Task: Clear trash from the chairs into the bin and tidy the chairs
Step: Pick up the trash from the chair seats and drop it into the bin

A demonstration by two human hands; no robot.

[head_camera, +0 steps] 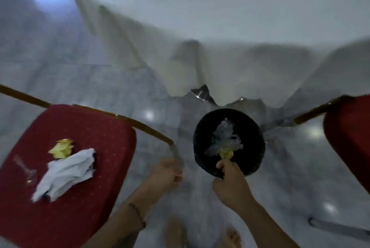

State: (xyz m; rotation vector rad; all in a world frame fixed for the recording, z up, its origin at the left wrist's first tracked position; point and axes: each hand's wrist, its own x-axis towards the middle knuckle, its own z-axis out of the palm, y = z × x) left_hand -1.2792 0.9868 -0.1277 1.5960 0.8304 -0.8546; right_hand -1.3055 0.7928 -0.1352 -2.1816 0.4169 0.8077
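Over the black bin point(204, 127), the right hand point(230, 184) pinches a yellow paper wad point(226, 154); grip of the left hand point(166, 175) unclear.

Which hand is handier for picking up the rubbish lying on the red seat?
Left. The left hand grips the chair frame beside the white paper and yellow wad on the red seat; the right hand is over the bin, pinching a yellow scrap.

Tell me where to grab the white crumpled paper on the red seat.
Pinch the raised folds at the middle of the white crumpled paper, from above: it lies spread on the red seat, probably too wide to wrap, and the yellow wad crowds its far end.
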